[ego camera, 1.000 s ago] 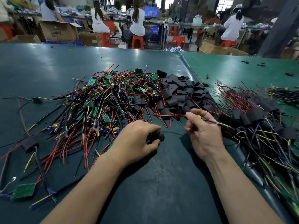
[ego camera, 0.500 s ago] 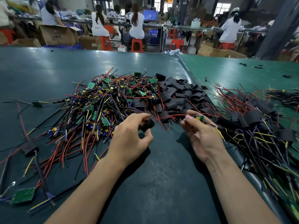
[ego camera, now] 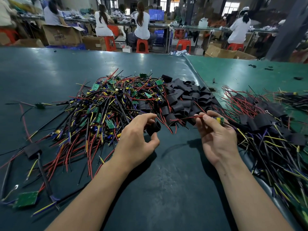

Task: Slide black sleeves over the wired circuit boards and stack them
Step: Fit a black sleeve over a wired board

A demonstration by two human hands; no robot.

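My left hand pinches one black sleeve between thumb and fingertips, its open mouth facing my right hand, above the dark green table. My right hand's fingertips grip a wired circuit board, what looks like a yellow part on it, its red wires trailing toward the sleeve. Sleeve and board stay apart. Behind them lie loose sleeves; bare boards heap at left, sleeved ones at right.
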